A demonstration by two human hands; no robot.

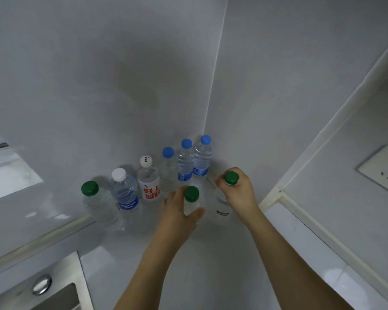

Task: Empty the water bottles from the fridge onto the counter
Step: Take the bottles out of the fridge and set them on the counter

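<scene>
Several water bottles stand in a row along the back wall of the white counter [170, 253]: a green-capped one [96, 204] at the left, a white-capped blue-label bottle [124, 193], a white-capped bottle with red characters [148, 182], then three blue-capped bottles [185, 164] running into the corner. In front of that row my left hand [177, 211] grips a green-capped bottle [191, 199] around its body. My right hand [239, 189] grips another green-capped bottle [223, 204] at its neck, beside the right wall. Both held bottles are upright, close to the counter.
White walls close the corner behind and to the right. A sink edge with a round metal fitting [42, 284] lies at the bottom left. A wall socket [383, 168] sits at the far right. A raised white ledge [323, 253] runs along the counter's right side.
</scene>
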